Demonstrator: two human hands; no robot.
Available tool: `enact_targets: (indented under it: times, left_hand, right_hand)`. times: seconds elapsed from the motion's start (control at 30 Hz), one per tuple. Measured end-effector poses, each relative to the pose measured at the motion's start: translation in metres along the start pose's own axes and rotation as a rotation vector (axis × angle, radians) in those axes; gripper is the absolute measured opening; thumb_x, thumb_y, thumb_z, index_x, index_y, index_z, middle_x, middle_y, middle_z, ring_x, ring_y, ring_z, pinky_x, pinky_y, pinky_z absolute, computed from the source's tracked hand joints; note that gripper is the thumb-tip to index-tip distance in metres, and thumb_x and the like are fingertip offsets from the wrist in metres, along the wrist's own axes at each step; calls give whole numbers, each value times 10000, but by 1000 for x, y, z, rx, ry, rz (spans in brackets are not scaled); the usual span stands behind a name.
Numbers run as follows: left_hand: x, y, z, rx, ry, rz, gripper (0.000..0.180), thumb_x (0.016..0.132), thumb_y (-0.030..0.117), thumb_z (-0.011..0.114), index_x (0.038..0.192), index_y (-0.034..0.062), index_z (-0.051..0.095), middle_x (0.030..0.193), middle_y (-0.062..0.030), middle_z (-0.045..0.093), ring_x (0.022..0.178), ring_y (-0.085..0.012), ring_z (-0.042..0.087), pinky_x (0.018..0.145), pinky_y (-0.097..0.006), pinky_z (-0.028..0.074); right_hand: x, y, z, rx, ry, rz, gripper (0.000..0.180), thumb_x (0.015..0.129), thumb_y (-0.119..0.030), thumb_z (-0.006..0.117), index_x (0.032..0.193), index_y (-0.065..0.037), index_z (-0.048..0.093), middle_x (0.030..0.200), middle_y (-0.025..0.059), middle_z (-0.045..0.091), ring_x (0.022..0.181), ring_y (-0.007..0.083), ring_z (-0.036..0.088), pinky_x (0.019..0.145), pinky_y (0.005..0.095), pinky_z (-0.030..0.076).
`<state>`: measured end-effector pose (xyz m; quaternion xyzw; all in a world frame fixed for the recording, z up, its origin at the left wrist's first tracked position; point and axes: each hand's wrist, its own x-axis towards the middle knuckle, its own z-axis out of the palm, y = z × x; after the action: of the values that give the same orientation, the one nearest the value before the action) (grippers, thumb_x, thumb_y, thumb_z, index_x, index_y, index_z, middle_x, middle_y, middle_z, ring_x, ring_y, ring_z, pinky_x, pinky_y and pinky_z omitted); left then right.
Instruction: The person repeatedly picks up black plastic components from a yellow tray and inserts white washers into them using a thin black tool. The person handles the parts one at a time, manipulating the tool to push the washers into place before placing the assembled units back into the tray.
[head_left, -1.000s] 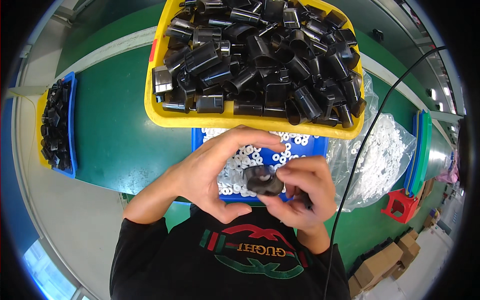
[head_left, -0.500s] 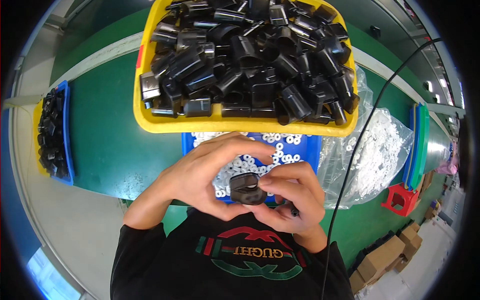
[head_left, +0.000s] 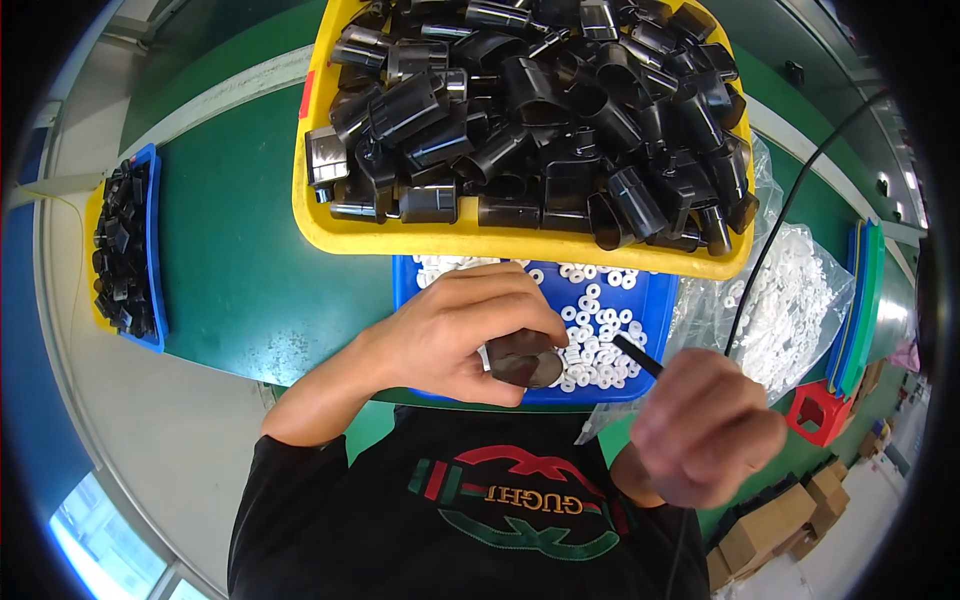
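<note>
The left hand (head_left: 470, 325) holds a black plastic housing (head_left: 525, 362) over the blue tray (head_left: 657, 300), fingers wrapped around it. The blurred right hand's (head_left: 705, 430) fingers clasp a slim black rod (head_left: 638, 355). Housing judged light, stiff, slippery; best gripped by its side walls.

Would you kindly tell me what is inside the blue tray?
White rings lie scattered inside; whatever lies behind the left hand and yellow bin is hidden.
</note>
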<state>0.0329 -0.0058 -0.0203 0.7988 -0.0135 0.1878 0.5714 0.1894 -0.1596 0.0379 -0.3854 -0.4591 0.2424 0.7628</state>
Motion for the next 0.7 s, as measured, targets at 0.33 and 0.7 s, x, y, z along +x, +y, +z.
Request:
enact_targets:
  times: [0.33, 0.7]
  left_hand:
    - [-2, 3, 11, -18, 26, -165, 367, 671, 75, 744, 970, 61, 533, 788, -95, 616, 692, -302, 625, 624, -360, 492]
    - [-5, -1, 13, -93, -9, -100, 435, 726, 101, 731, 1063, 57, 459, 771, -128, 590, 685, -353, 617, 597, -412, 477]
  right_hand:
    - [20, 21, 24, 546, -71, -85, 171, 787, 20, 661, 686, -45, 539, 609, 78, 563, 464, 139, 430, 401, 269, 272]
    - [27, 25, 28, 185, -267, 179, 200, 729, 137, 533, 701, -59, 561, 633, 46, 560, 491, 113, 424, 449, 252, 288]
